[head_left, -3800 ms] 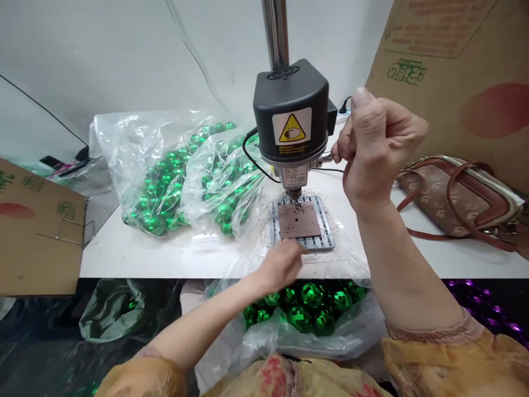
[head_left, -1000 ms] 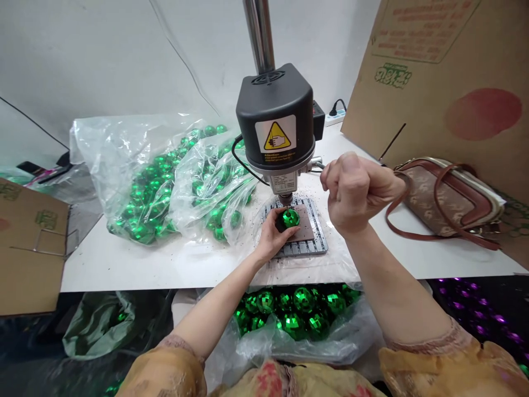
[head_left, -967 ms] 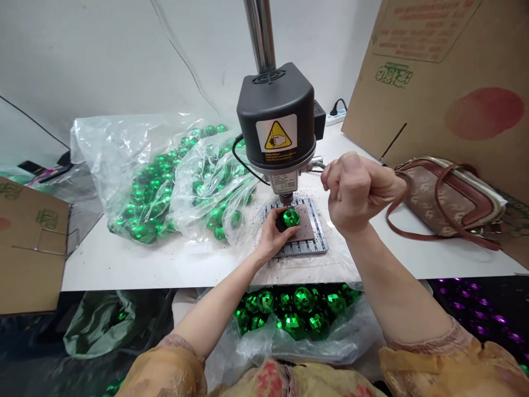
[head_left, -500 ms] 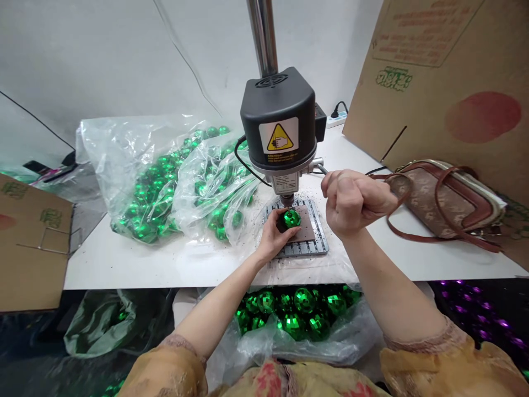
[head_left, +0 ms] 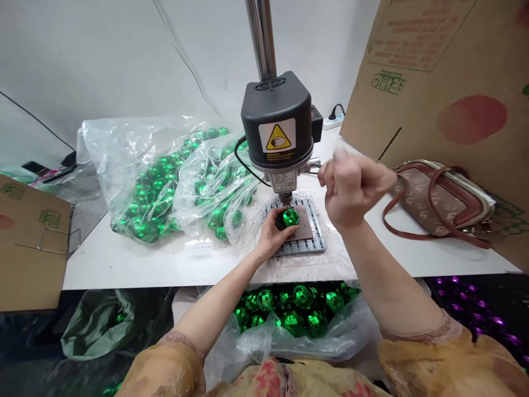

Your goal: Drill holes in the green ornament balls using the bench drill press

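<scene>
Under the chuck of a black bench drill press point(head_left: 276, 121), my left hand point(head_left: 273, 234) pinches a shiny green mirror ball point(head_left: 290, 218) between thumb and fingers. The ball rests on a brownish square pad point(head_left: 305, 223) on the slotted metal base plate point(head_left: 318, 242). Dark specks lie scattered around the plate. My right hand point(head_left: 355, 187), slightly blurred, is closed in a fist around the press's feed lever point(head_left: 314, 164), of which only the inner end by the machine shows.
Clear plastic bags of green balls point(head_left: 157, 187) lie left of the press. More green mirror balls point(head_left: 301, 298) fill a plastic-lined container below the table edge. A brown handbag point(head_left: 442, 193) and a large cardboard box point(head_left: 438, 77) stand at right; another cardboard box point(head_left: 33, 248) is at left.
My right hand has risen slightly with the lever. My left hand still holds the green ball beneath the chuck. The view has shifted a little.
</scene>
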{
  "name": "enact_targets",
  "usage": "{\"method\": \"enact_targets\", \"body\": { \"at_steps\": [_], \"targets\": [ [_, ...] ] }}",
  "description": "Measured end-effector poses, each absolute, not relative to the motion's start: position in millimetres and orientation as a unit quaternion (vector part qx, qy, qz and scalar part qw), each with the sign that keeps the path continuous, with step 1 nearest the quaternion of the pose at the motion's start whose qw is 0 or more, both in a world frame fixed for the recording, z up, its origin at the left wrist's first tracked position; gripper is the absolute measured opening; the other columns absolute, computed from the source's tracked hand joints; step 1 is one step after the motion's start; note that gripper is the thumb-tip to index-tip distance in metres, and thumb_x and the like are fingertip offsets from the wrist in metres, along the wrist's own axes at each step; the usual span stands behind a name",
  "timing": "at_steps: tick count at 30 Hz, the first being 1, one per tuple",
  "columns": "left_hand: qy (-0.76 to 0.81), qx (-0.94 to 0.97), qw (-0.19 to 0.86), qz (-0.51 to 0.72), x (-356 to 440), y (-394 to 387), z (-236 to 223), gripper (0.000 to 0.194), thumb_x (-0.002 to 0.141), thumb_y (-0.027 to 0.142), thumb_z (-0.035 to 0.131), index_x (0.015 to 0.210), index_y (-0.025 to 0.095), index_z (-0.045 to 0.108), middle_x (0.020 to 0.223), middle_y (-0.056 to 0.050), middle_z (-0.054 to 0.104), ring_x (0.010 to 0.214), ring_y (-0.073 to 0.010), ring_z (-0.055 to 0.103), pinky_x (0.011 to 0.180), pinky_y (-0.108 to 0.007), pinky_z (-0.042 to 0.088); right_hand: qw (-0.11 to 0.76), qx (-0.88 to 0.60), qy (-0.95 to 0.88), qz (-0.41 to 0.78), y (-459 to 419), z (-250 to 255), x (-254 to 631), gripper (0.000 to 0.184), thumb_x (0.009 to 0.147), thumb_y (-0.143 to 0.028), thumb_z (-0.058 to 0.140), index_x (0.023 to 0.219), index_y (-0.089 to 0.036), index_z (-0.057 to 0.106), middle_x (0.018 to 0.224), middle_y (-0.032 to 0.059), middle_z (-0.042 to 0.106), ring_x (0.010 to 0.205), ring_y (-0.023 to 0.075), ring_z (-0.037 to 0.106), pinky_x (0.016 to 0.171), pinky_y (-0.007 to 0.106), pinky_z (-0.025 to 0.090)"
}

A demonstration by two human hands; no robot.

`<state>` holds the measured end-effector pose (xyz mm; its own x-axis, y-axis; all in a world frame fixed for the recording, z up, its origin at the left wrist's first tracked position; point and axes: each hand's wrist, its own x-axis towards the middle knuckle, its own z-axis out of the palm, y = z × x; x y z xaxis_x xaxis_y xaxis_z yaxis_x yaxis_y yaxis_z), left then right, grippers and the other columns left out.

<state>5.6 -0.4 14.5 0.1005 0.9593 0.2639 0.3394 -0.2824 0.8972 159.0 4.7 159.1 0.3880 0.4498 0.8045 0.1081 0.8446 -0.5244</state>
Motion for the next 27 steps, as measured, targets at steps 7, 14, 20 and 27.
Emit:
{"method": "enact_targets", "body": {
  "at_steps": [7, 14, 20, 27],
  "targets": [
    [0.561, 0.676, 0.239, 0.414, -3, -34, 43, 0.045, 0.067, 0.033, 0.086, 0.101, 0.02, 0.058, 0.097, -0.006, 0.067, 0.092, -0.0246, 0.065, 0.082, -0.039, 0.052, 0.806, -0.236, -0.519, 0.158, 24, 208, 156, 0.057, 0.082, -0.054, 0.065, 0.048, -0.022, 0.033, 0.041, -0.0062, 0.029, 0.035, 0.0064, 0.026, 0.038, 0.031, 0.024],
    [0.433, 0.846, 0.31, -0.02, -37, -126, 78, 0.043, 0.082, 0.043, 0.075, 0.114, 0.02, 0.057, 0.112, -0.009, 0.062, 0.096, -0.0263, 0.067, 0.078, -0.034, 0.052, 0.813, -0.207, -0.522, 0.154, 20, 204, 156, 0.053, 0.081, -0.052, 0.066, 0.048, -0.022, 0.036, 0.041, -0.0054, 0.032, 0.035, 0.0069, 0.026, 0.039, 0.031, 0.023],
    [0.417, 0.869, 0.232, -0.133, -49, -137, 88, 0.053, 0.083, 0.062, 0.068, 0.111, 0.018, 0.061, 0.106, -0.012, 0.065, 0.09, -0.0304, 0.069, 0.073, -0.036, 0.052, 0.804, -0.236, -0.528, 0.14, 21, 202, 157, 0.055, 0.086, -0.052, 0.061, 0.05, -0.022, 0.033, 0.041, -0.0056, 0.031, 0.036, 0.0071, 0.028, 0.038, 0.03, 0.024],
    [0.533, 0.821, 0.111, 0.172, -53, -14, 79, 0.021, 0.096, 0.016, 0.043, 0.107, 0.021, 0.06, 0.096, -0.009, 0.067, 0.088, -0.0243, 0.065, 0.08, -0.036, 0.051, 0.815, -0.226, -0.517, 0.132, 25, 197, 156, 0.053, 0.087, -0.049, 0.062, 0.052, -0.021, 0.033, 0.043, -0.0055, 0.031, 0.038, 0.0044, 0.026, 0.04, 0.026, 0.025]
  ]
}}
